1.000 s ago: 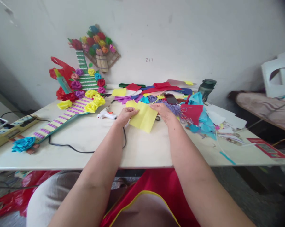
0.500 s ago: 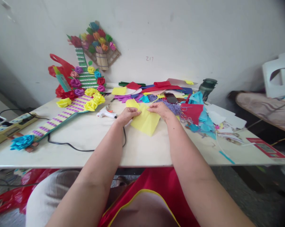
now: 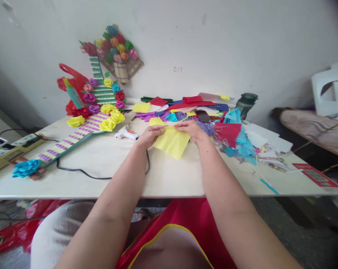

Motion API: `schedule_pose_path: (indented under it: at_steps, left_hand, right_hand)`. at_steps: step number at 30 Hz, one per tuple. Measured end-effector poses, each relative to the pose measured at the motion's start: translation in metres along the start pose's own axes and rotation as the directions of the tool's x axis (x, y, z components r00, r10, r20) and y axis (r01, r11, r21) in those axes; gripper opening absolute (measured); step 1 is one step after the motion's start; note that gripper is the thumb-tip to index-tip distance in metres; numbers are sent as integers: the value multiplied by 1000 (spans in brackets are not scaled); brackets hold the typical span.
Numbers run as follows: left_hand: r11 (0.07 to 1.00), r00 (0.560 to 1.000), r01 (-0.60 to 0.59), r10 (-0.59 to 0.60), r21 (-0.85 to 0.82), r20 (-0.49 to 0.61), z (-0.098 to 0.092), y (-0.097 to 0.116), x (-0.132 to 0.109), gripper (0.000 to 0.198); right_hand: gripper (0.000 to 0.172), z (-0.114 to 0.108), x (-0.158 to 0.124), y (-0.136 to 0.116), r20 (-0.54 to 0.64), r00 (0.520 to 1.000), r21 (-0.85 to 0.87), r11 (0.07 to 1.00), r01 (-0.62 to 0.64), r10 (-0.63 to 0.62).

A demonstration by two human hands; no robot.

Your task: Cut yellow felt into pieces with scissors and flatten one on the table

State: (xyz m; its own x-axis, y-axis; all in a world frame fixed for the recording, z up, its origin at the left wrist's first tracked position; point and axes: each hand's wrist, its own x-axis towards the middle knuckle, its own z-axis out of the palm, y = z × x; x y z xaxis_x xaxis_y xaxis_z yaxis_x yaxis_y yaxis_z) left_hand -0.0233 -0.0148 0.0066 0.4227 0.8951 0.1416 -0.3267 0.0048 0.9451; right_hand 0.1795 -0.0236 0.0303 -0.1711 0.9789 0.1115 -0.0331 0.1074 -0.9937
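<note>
A yellow sheet of paper (image 3: 173, 144) is held between both hands over the middle of the white table (image 3: 169, 179). My left hand (image 3: 148, 135) pinches its upper left edge with closed fingers. My right hand (image 3: 191, 130) pinches the upper right edge, fingers curled. The sheet's lower corner hangs toward me, just above the tabletop. A white glue gun (image 3: 126, 134) lies just left of my left hand, its black cord (image 3: 82, 172) looping across the table.
A pile of coloured paper scraps (image 3: 214, 119) spreads behind and right of my hands, with a dark phone (image 3: 203, 116) and a green bottle (image 3: 245, 104). A long striped craft piece with paper flowers (image 3: 82, 129) lies at left. A power strip (image 3: 9, 151) sits far left.
My hands have drawn closer together along the yellow sheet's top edge, and the sheet has shifted slightly. Nothing else on the table has moved.
</note>
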Motion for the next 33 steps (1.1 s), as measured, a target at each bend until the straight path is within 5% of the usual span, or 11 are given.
schedule_pose_path:
  at_steps: [18, 27, 33]
  left_hand:
    - [996, 1000, 10, -9, 88, -12, 2, 5, -4, 25]
    - [971, 998, -61, 60, 233, 10, 1, 2, 0, 53]
    - [949, 995, -93, 79, 301, 60, -2, 0, 1, 54]
  right_hand:
    - [20, -4, -2, 0, 19, 994, -168, 980, 106, -104]
    - [25, 1, 1, 3, 8, 987, -213, 964, 158, -160]
    - [27, 1, 1, 3, 35, 997, -233, 970, 75, -68]
